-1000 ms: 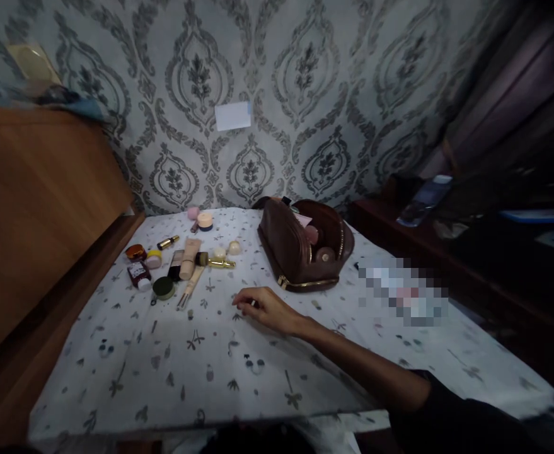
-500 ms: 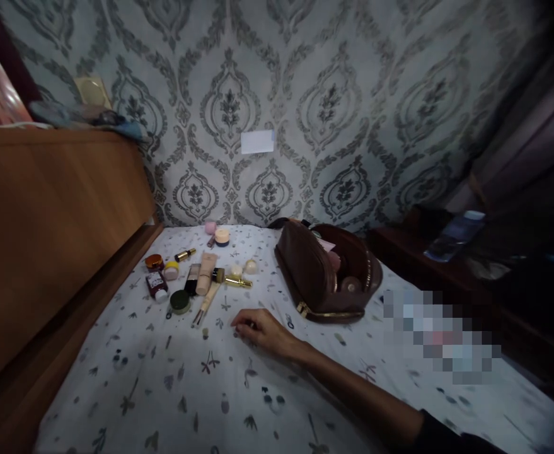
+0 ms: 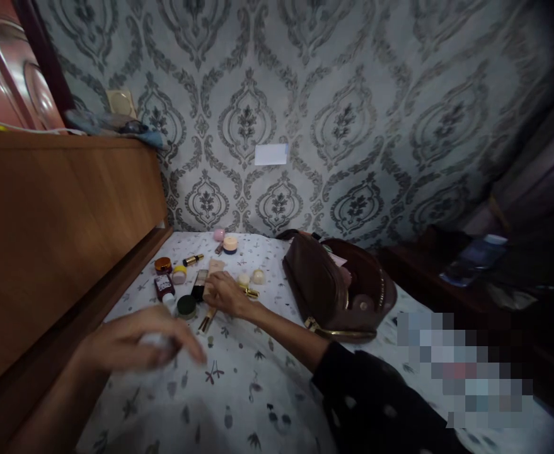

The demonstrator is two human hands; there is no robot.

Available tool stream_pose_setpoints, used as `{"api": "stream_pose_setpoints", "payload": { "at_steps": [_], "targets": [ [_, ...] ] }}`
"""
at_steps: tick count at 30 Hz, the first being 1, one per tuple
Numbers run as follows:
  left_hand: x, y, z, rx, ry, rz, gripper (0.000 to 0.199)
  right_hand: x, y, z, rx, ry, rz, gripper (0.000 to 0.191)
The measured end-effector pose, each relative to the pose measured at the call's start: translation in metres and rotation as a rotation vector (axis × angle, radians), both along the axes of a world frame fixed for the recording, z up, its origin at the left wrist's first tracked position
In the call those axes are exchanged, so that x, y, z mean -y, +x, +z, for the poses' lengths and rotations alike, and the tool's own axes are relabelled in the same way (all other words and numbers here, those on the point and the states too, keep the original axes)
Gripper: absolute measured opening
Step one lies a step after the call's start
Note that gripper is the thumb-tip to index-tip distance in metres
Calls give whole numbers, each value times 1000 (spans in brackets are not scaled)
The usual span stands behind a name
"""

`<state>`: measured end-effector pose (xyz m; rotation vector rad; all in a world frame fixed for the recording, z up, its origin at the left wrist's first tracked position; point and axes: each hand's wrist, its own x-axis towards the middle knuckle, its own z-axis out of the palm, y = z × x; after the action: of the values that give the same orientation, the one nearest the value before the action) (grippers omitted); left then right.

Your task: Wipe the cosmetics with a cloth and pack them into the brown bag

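Observation:
My right hand (image 3: 227, 294) lies over the cosmetics on the patterned sheet, its fingertips at a beige tube (image 3: 215, 267); whether it grips the tube is hard to see. My left hand (image 3: 147, 337), blurred, hovers nearer the camera with its fingers apart and nothing visible in them. Close to the right fingers are a dark bottle (image 3: 200, 285), a gold tube (image 3: 251, 292) and a slim beige tube (image 3: 207, 323). A dark green jar (image 3: 186, 306) and a dark red bottle (image 3: 164, 286) sit beyond the left hand.
An open brown bag (image 3: 314, 284) with items inside stands right of the cosmetics. Left is a wooden cabinet (image 3: 69, 208); a patterned wall (image 3: 277, 94) rises behind. A plastic bottle (image 3: 475, 258) lies at the right, behind a pixelated patch.
My right hand has moved forward and left, from the bare sheet onto the cosmetics. My left hand has come into view at the lower left. The view has shifted slightly.

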<state>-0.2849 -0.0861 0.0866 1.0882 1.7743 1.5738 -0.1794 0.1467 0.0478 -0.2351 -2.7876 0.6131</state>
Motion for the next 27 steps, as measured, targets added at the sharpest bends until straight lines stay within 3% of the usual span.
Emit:
{"api": "stream_pose_setpoints", "payload": {
  "at_steps": [3,6,9,12,16,20,24,27],
  "targets": [
    [-33,-14,6,220,82,-156,22,-7,-37,3,117,85,13,67],
    [-50,-25,-11,503,281,-3,20,-15,-63,3,238,149,39,91],
    [-46,-35,-34,573,401,118,19,-20,-77,2,340,187,77,100],
    [-36,-41,-46,598,457,185,17,-23,-87,1,422,204,92,98],
    [-35,-43,-50,544,439,216,20,-23,-97,0,445,190,91,94],
    [-40,-43,-54,419,364,243,20,-22,-94,7,319,128,48,91],
    [-38,-39,-54,223,276,261,17,-26,-70,19,103,0,-3,84],
    [-36,-31,-51,74,215,205,18,-30,-36,18,-19,-124,-24,72]
  ]
}}
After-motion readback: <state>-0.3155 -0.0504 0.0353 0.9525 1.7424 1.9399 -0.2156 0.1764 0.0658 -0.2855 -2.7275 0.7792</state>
